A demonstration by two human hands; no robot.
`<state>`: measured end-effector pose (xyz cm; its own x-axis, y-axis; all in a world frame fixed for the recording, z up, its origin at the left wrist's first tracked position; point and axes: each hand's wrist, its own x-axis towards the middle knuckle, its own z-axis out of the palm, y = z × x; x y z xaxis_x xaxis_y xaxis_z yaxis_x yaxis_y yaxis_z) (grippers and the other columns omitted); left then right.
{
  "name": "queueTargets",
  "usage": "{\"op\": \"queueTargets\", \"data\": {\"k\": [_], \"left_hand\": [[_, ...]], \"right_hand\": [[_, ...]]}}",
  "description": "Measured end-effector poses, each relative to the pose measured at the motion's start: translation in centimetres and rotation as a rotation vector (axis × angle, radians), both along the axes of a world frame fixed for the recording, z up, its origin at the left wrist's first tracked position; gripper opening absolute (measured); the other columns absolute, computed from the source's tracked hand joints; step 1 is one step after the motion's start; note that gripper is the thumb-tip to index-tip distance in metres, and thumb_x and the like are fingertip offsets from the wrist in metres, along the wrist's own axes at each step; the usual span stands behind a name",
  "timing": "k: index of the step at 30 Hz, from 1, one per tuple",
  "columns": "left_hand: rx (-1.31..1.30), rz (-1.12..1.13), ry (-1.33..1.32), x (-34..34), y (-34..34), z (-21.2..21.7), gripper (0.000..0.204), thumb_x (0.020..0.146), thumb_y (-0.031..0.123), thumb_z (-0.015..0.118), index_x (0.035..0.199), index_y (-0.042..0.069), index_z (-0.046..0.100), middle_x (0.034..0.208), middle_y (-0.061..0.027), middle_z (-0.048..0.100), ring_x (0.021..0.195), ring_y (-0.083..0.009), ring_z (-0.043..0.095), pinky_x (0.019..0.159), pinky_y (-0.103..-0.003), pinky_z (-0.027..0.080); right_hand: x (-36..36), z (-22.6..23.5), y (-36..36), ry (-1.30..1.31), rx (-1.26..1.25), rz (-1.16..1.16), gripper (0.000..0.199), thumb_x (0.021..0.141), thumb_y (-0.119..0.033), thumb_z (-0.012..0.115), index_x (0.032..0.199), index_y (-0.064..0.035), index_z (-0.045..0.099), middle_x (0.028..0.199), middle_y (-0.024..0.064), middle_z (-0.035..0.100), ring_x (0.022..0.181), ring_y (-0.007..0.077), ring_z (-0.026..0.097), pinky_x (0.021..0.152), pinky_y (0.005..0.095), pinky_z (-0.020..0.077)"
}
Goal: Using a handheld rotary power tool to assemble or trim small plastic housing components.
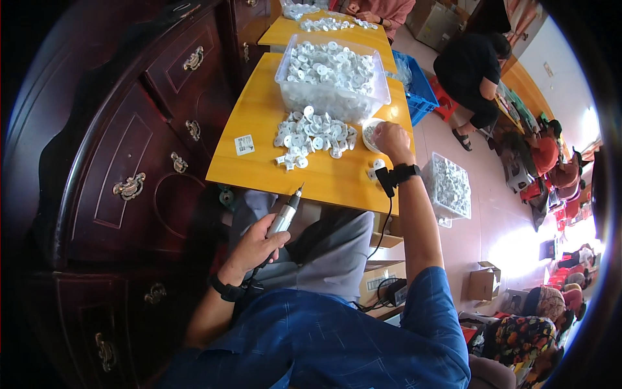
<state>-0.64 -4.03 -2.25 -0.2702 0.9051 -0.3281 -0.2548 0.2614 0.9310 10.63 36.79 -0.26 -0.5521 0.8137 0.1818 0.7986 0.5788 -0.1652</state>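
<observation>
My left hand (pixel 257 245) is wrapped round a silver electric screwdriver (pixel 284 216), whose thin bit points up over the table's near edge. My right hand (pixel 392 139) reaches into a small white bowl (pixel 368 133) of tiny pieces at the table's right side; its fingertips are hidden in the bowl. A loose pile of small white round plastic parts (pixel 312 135) lies in the middle of the yellow table (pixel 243 117). A few more white parts (pixel 374 170) rest by my right wrist. Behind the pile, a clear plastic bin (pixel 334 97) is heaped with the same parts.
A white printed label (pixel 244 145) lies on the table's left. Dark wooden drawers (pixel 116 175) stand close on the left. On the floor at right are a clear bin (pixel 450 188) of parts, a blue crate (pixel 421 91) and a cardboard box (pixel 483 282). Other people sit working beyond.
</observation>
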Motion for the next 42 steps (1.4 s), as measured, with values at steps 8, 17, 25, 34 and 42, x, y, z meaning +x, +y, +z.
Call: {"op": "queueTargets", "data": {"k": [8, 17, 25, 34, 42], "left_hand": [[-0.013, 0.020, 0.004, -0.1, -0.6, -0.2, 0.041, 0.094, 0.019, 0.065, 0.127, 0.001, 0.051, 0.079, -0.0011, 0.057, 0.055, -0.0061, 0.052, 0.048, -0.022, 0.044], [-0.011, 0.012, 0.012, 0.3, -0.1, 0.9, 0.036, 0.094, 0.016, 0.063, 0.124, 0.001, 0.052, 0.079, -0.0009, 0.057, 0.056, -0.0051, 0.053, 0.049, -0.021, 0.043], [0.009, -0.001, 0.024, 0.2, -0.1, 0.3, 0.040, 0.095, 0.018, 0.064, 0.128, 0.001, 0.050, 0.083, -0.0021, 0.059, 0.058, -0.0058, 0.053, 0.051, -0.022, 0.044], [0.084, 0.043, 0.061, 0.6, -0.5, 0.2, 0.054, 0.095, 0.025, 0.068, 0.138, 0.001, 0.045, 0.088, -0.0034, 0.059, 0.059, -0.0069, 0.054, 0.053, -0.022, 0.046], [0.114, 0.049, 0.080, 0.9, -0.7, 0.4, 0.054, 0.094, 0.030, 0.070, 0.135, 0.002, 0.048, 0.084, -0.0019, 0.058, 0.057, -0.0061, 0.054, 0.050, -0.022, 0.046]], "right_hand": [[-0.6, -3.0, 2.2, -0.141, -0.056, -0.044, 0.020, 0.078, -0.028, 0.068, 0.092, -0.0159, 0.076, 0.098, 0.0150, 0.073, 0.093, 0.0339, 0.070, 0.080, 0.0445, 0.0555], [0.7, -0.9, 1.0, 0.111, -0.150, 0.056, 0.020, 0.079, -0.028, 0.071, 0.089, -0.0109, 0.073, 0.086, 0.0119, 0.073, 0.083, 0.0296, 0.071, 0.074, 0.0406, 0.0548], [1.0, -0.9, -3.7, 1.011, -0.865, 0.298, 0.006, 0.088, -0.009, 0.068, 0.094, -0.0063, 0.068, 0.078, -0.0007, 0.068, 0.065, 0.0089, 0.062, 0.058, 0.0228, 0.0474], [-1.1, -3.9, -15.4, 1.088, -1.320, 0.310, 0.013, 0.098, -0.012, 0.063, 0.108, -0.0039, 0.066, 0.098, 0.0057, 0.072, 0.077, 0.0103, 0.066, 0.071, 0.0236, 0.0552], [-1.9, -5.1, -18.0, 1.199, -1.585, 0.309, 0.009, 0.096, -0.010, 0.066, 0.104, -0.0056, 0.067, 0.093, -0.0001, 0.067, 0.081, 0.0104, 0.066, 0.075, 0.0236, 0.0557]]}}
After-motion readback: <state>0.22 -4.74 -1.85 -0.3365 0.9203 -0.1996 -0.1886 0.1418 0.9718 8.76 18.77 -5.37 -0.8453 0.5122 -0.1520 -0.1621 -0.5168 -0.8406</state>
